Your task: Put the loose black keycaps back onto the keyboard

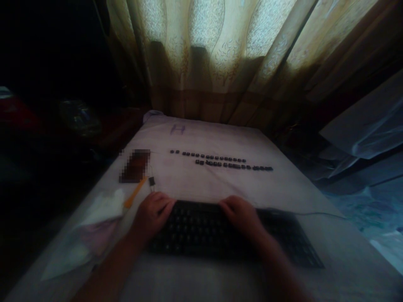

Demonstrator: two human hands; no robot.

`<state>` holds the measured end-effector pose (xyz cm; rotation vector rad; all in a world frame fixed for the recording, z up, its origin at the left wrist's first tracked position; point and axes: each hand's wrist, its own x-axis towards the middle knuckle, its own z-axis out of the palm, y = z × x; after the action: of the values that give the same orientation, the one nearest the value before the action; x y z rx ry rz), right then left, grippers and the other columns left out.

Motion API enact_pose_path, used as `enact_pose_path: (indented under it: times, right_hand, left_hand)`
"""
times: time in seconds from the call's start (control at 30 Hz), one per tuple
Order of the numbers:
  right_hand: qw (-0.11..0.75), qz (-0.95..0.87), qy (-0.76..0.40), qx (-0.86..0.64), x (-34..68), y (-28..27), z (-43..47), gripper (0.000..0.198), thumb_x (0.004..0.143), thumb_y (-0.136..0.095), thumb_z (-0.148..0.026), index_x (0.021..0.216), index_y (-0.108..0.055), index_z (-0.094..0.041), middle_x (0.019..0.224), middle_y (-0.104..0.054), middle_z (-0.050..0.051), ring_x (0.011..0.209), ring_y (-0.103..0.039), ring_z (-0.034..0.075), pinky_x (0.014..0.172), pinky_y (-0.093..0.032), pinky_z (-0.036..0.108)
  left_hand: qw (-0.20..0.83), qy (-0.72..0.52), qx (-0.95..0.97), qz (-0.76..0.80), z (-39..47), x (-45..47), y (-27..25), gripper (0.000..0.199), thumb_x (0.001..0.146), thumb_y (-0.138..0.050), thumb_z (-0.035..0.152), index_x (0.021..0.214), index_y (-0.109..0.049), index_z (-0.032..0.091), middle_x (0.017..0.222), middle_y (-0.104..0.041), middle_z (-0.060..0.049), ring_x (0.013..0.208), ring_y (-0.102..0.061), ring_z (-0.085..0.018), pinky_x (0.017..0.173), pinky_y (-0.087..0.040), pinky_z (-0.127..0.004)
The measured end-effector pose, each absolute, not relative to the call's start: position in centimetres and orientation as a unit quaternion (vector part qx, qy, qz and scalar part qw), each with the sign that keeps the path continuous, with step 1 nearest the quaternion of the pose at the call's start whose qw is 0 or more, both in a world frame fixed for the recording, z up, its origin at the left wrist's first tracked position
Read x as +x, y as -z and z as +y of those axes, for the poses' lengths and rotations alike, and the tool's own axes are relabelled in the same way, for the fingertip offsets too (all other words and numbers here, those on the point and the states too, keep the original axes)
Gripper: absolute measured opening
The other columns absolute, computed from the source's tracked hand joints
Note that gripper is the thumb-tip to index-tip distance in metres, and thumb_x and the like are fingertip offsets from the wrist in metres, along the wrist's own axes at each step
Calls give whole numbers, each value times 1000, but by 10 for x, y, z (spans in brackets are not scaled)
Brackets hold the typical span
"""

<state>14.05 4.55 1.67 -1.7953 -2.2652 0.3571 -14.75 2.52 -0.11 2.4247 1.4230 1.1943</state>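
Observation:
A black keyboard (201, 230) lies across the near part of the cloth-covered table, its keys blurred in the dim light. My left hand (155, 212) is closed at its far left corner, fingers curled over the edge. Farther right, my right hand (241, 212) grips the far edge, and its forearm crosses the keys. Just beyond my left fingers is a small black tool with thin wire prongs (152, 182). Small black keycaps (220, 158) stand in two rows on the cloth beyond the keyboard.
An orange strip-like tool (135, 193) lies left of the keyboard, near a pixelated brown object (135, 166). A crumpled white and pink plastic bag (91, 235) sits at the left edge. The keyboard cable (321, 213) runs right. Behind the table (283, 184) hangs a patterned curtain (220, 63).

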Motion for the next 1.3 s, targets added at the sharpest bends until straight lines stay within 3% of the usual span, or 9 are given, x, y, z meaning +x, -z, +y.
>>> enact_pose_path:
  times: [0.43, 0.6, 0.9, 1.13, 1.3]
  right_hand:
    - [58, -767, -176, -614, 133, -33, 57, 24, 92, -53, -26, 89, -75, -20, 90, -72, 7, 82, -65, 20, 73, -45, 29]
    - [88, -794, -70, -597, 114, -40, 98, 24, 92, -53, -24, 94, -76, -19, 98, -72, 10, 92, -64, 23, 80, -46, 33]
    - [109, -814, 9, -570, 75, -30, 170, 30, 88, -57, -21, 115, -71, -23, 130, -60, 13, 120, -52, 29, 99, -39, 41]
    - [91, -810, 16, -579, 68, -17, 189, 35, 90, -56, -24, 123, -66, -21, 148, -45, 16, 140, -33, 33, 110, -24, 48]
    - [73, -816, 19, -573, 61, -11, 199, 29, 91, -55, -24, 115, -70, -21, 148, -45, 17, 142, -30, 33, 110, -22, 50]
  left_hand:
    - [33, -433, 764, 477, 27, -151, 7, 27, 96, -50, 28, 83, -72, 19, 76, -67, -3, 73, -64, -17, 68, -55, -29]
    - [26, -457, 752, 475, 29, -155, 8, 24, 94, -52, 26, 84, -72, 19, 77, -69, -3, 72, -66, -16, 68, -56, -27]
    - [25, -459, 736, 498, 33, -164, 22, 31, 97, -49, 36, 83, -73, 23, 78, -71, -2, 72, -69, -16, 69, -58, -25]
    - [26, -460, 730, 505, 34, -167, 31, 30, 97, -50, 37, 85, -74, 24, 80, -72, -2, 75, -70, -16, 71, -58, -25]
    - [50, -455, 727, 512, 34, -166, 30, 25, 95, -52, 34, 85, -73, 24, 80, -72, -2, 76, -69, -16, 72, -58, -25]
